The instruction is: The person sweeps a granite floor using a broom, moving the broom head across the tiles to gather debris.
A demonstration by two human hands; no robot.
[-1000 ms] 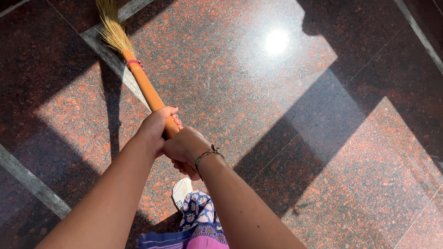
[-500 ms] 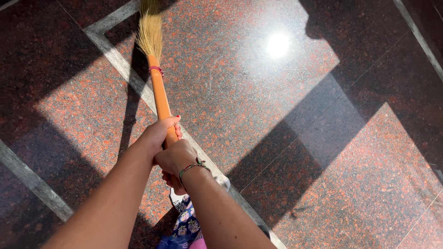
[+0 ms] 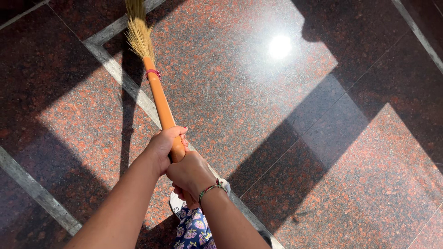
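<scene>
Head view: both hands clasp an orange-handled broom (image 3: pixel 159 99), left hand (image 3: pixel 164 144) above right hand (image 3: pixel 190 174), its straw bristles reaching ahead over a polished red granite floor (image 3: pixel 286 138); no swept pile shows, so progress cannot be judged.

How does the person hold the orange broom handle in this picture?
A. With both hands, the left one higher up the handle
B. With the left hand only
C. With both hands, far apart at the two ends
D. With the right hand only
A: the left hand grips the broom handle nearer the bristles, and the right hand closes on it just behind, touching the left.
</scene>
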